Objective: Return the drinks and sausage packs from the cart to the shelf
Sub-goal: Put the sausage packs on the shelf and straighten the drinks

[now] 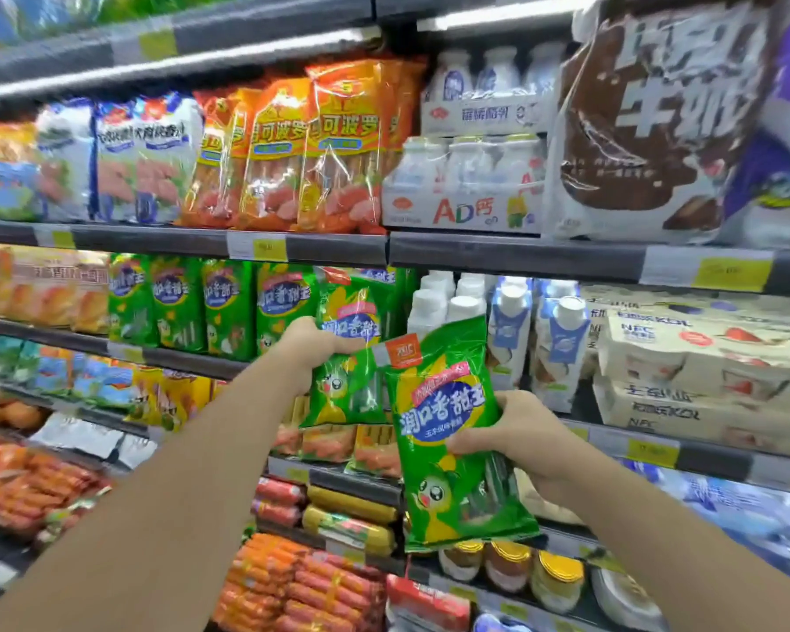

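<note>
My left hand's sausage pack at ten o'clock of my right hand's pack, shelf behind.

There is only one view, from a wide-angle camera on the person's head. It looks forward at a store shelf, almost straight on, and slightly down. The shelf is near and its rows fill the whole frame from top to bottom. Both forearms enter from the bottom corners and reach into the middle, where the left hand and the right hand are seen from behind. The picture edges bend and are blurred, most at the top left.
</note>
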The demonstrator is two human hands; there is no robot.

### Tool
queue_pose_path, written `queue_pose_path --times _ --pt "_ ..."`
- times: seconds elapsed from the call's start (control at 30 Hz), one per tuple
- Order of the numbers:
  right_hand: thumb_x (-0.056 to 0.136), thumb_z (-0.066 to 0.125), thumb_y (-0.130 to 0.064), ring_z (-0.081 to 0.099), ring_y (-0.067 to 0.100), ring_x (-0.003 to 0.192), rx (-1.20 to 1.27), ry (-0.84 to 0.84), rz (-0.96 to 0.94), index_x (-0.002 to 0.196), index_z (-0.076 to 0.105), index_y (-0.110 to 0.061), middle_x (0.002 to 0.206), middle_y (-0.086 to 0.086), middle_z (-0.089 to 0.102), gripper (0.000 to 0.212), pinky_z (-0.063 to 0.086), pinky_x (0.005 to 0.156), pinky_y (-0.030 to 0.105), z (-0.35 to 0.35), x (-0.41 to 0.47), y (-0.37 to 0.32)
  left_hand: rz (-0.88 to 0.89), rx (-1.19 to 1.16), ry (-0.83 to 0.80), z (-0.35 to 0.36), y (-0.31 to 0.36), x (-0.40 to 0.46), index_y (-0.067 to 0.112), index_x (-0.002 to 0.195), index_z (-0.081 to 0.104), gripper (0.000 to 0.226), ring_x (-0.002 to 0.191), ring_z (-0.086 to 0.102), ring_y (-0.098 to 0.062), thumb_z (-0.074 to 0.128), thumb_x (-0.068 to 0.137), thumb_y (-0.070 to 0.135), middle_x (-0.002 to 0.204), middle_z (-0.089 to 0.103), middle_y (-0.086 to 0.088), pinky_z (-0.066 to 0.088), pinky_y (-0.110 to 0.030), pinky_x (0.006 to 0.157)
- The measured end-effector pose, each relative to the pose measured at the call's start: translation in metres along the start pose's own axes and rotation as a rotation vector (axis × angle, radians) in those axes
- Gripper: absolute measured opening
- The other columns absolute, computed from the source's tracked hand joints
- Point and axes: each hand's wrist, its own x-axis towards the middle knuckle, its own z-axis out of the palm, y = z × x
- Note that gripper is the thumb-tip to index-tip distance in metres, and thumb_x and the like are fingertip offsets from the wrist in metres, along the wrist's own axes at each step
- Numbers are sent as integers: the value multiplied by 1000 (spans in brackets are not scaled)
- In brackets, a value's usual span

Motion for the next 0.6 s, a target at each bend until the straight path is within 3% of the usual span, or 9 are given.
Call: queue_pose_path --times 0.17,0.23,0.3,0.4,0.5,0.6 --pt "67 88 -5 76 22 90 30 65 30 103 71 -4 94 7 79 39 56 94 44 11 17 -5 27 -53 -112 0 9 47 20 148 33 135 119 58 -31 101 33 38 143 52 -5 49 -50 96" --pt "69 87 -4 76 22 91 49 102 42 103 72 -4 95 7 79 37 57 93 43 20 20 -7 56 -89 -150 0 14 61 19 151 28 125 123 51 -23 98 49 34 142 44 5 42 -38 97" --pt "69 86 -3 76 22 91 63 145 56 102 72 -4 95 7 79 36 56 94 44 30 25 -10 77 -118 -186 -1 19 74 17 149 31 117 126 51 -24 96 53 33 143 48 2 41 -40 101" --pt "70 85 -1 76 23 91 85 199 83 102 72 -4 95 7 79 35 57 93 45 45 30 -12 130 -160 -216 4 16 102 13 136 47 89 114 60 -23 93 61 25 126 63 -3 47 -41 92" --pt "70 85 -1 76 25 92 99 242 114 104 71 -5 95 9 79 37 57 92 46 59 33 -12 174 -173 -234 10 12 119 15 149 34 109 126 53 -28 93 58 24 143 52 -5 39 -53 107" --pt "69 86 -2 75 25 93 100 249 127 107 70 -5 97 9 79 41 57 93 46 68 39 -11 197 -153 -129 17 14 122 15 153 28 102 128 46 -22 87 71 14 140 47 3 37 -51 110"
